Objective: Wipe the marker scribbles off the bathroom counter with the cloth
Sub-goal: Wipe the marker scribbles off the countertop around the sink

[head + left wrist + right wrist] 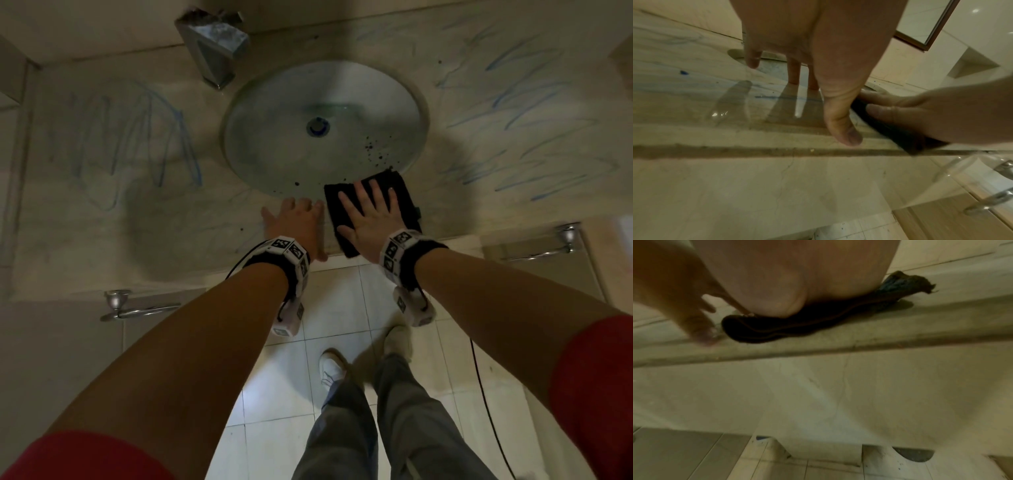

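A folded black cloth (404, 192) lies on the beige stone counter (191, 233) at the front rim of the sink, its near end at the counter edge. My right hand (368, 214) presses flat on the cloth (797, 324) with straight spread fingers. My left hand (296, 219) rests flat on the bare counter just left of the cloth (898, 134), fingers straight, thumb beside the cloth's edge. Blue marker scribbles (137, 137) cover the counter left of the sink, and more blue scribbles (527, 113) spread over the right side. A short blue streak (787, 97) lies under my left fingers.
A round sunken sink (322, 126) with dark specks sits mid-counter, a metal faucet (212, 48) behind it at left. Towel bars (137, 308) (548, 246) hang on the cabinet front below the edge. Tiled floor and my feet lie below.
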{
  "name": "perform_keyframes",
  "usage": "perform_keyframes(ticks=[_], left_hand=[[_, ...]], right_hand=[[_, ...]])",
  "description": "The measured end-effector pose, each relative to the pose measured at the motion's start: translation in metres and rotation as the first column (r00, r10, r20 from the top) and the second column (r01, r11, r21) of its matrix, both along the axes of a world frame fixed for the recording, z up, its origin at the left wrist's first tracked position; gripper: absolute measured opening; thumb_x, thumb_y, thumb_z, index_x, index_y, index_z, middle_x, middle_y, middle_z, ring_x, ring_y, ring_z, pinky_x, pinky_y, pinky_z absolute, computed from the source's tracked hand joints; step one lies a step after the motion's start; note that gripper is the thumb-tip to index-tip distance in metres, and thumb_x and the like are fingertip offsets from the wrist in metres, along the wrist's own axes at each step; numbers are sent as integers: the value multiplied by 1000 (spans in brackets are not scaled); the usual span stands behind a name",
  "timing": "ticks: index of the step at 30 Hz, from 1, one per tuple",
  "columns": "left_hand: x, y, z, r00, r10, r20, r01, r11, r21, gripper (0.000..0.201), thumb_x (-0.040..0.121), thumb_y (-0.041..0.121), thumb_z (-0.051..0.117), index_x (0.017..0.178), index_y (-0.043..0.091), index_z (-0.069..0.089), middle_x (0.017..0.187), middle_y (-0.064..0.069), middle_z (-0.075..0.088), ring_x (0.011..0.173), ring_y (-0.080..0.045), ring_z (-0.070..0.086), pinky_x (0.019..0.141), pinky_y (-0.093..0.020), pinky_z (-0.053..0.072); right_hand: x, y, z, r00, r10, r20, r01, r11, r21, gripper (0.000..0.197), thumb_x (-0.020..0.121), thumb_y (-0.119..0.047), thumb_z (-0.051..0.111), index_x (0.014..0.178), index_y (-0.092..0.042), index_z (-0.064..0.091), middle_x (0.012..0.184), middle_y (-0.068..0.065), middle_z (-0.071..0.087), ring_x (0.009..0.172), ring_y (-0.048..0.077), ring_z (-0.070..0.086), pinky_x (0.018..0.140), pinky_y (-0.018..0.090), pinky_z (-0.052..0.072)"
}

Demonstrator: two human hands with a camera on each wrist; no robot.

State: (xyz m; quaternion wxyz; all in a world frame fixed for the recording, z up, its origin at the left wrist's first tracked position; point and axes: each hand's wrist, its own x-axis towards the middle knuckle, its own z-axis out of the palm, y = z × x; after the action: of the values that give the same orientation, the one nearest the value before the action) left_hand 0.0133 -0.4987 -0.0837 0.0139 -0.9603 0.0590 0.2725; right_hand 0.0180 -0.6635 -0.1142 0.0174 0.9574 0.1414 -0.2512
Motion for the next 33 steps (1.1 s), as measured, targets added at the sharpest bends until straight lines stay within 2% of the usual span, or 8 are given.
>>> perform_keyframes(ticks=[4,6,16,26,33], left_hand=[[-2,-2,2,1000,8,3,-8,1000,-18,110,64,56,81,150,30,18,153,2,27,143,-29,18,107,-69,20],[-1,-3,3,1000,11,5,-11,1000,-23,109,64,54,82,150,30,19,153,1,28,143,-29,19,107,-68,20],[1,-1,-2,1000,8,-12,-8,1000,8,116,62,57,81,152,32,13,156,4,21,145,-27,14,108,-69,18],[-1,-7,4,1000,14,-15,-14,1000,14,113,64,53,82,152,29,14,155,0,24,144,-29,15,108,-70,20],[0,-4,1,999,12,-48,-11,1000,21,114,66,55,80,152,32,9,158,2,16,147,-27,9,108,-69,18]], right_hand=[[-41,-14,0,998,63,19,-63,998,-3,71,97,-61,17,152,-32,-17,157,3,-30,144,30,-27,117,54,-10],[-46,-17,-1,999,46,12,-46,999,24,70,97,-61,17,152,-33,-16,157,2,-30,144,28,-28,117,53,-11],[11,6,-2,998,-67,-10,68,997,39,68,96,-64,13,152,-36,-11,161,-2,-20,147,25,-21,116,53,-13],[-41,-5,2,1000,-20,3,20,999,46,70,96,-63,17,151,-36,-15,158,-1,-29,144,27,-28,117,53,-13],[7,-4,-4,993,-111,-34,113,991,69,68,95,-64,14,152,-36,-11,160,-2,-23,145,26,-26,116,53,-14]])
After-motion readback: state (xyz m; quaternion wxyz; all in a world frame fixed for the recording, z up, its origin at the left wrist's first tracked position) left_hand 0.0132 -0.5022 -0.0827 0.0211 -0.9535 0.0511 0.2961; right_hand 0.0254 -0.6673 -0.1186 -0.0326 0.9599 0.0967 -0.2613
